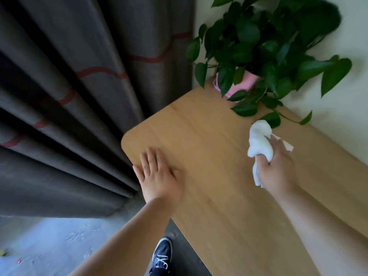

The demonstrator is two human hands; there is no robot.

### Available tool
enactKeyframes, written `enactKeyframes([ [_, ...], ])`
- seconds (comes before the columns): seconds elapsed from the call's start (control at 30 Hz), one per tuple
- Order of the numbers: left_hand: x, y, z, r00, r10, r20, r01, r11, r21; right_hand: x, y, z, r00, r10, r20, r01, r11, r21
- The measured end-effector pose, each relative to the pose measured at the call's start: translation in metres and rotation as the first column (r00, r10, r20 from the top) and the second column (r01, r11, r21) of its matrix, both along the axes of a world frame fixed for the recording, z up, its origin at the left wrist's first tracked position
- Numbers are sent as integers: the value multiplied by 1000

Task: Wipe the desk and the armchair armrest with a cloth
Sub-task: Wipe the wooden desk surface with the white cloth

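A light wooden desk (209,136) with a rounded corner fills the middle and right of the head view. My right hand (278,166) grips a crumpled white cloth (258,140) pressed on the desk top near the wall side. My left hand (157,174) lies flat, fingers spread, on the desk near its rounded left corner and holds nothing. No armchair shows in the view.
A leafy green plant (264,46) in a pink pot (237,84) stands at the desk's far corner, its vines trailing close to the cloth. Dark grey curtains (79,96) hang left of the desk. A grey floor and my dark shoe (162,255) lie below.
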State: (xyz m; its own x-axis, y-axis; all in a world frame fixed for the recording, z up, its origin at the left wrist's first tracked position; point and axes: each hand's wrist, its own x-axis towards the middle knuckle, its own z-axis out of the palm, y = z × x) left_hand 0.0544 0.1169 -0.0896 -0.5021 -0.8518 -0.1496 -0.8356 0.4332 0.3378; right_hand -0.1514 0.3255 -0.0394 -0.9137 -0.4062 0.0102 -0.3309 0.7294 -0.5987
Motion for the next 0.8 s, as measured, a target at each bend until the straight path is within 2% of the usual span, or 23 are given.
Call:
enactKeyframes([
  [0.03, -2, 1, 0, 1000, -5, 13, 5, 1000, -25, -12, -10, -8, 998, 54, 18, -57, 977, 205],
  [0.07, -3, 1, -1, 1000, -4, 18, 4, 999, -39, -21, -18, -18, 994, 108, 25, -108, 906, 409],
  [0.1, -4, 1, -2, 1000, -1, 26, 3, 999, -48, -26, -23, -29, 987, 160, 9, -139, 824, 550],
  [0.17, -5, 1, -6, 998, -4, 60, 7, 998, -67, -27, -29, -41, 960, 278, -36, -190, 739, 646],
  [0.3, -5, 0, -8, 998, -3, 56, 7, 997, -81, -8, -30, -35, 882, 469, -34, -367, 731, 576],
  [0.43, -5, -3, -8, 999, -5, 44, 8, 997, -77, 67, -7, -42, 741, 666, -81, -573, 691, 441],
  [0.57, -6, -2, -3, 998, -20, 67, 25, 997, -69, 142, 35, -38, 593, 802, -71, -753, 583, 305],
  [0.6, -7, 0, 0, 996, -25, 87, 29, 998, -50, 147, 43, -33, 585, 809, -61, -768, 576, 281],
  [0.63, -6, 2, 4, 993, -40, 108, 44, 999, -30, 147, 49, -25, 614, 787, -60, -758, 609, 234],
  [0.67, -6, 5, 7, 990, -69, 124, 71, 997, -15, 142, 51, -15, 683, 728, -58, -712, 682, 166],
  [0.73, -8, 11, 11, 972, -190, 139, 192, 981, 1, 119, 51, 12, 876, 478, -63, -478, 878, 25],
  [0.8, -13, 24, 14, 918, -367, 148, 370, 929, 10, 80, 55, 35, 972, 224, -72, -226, 974, -25],
])
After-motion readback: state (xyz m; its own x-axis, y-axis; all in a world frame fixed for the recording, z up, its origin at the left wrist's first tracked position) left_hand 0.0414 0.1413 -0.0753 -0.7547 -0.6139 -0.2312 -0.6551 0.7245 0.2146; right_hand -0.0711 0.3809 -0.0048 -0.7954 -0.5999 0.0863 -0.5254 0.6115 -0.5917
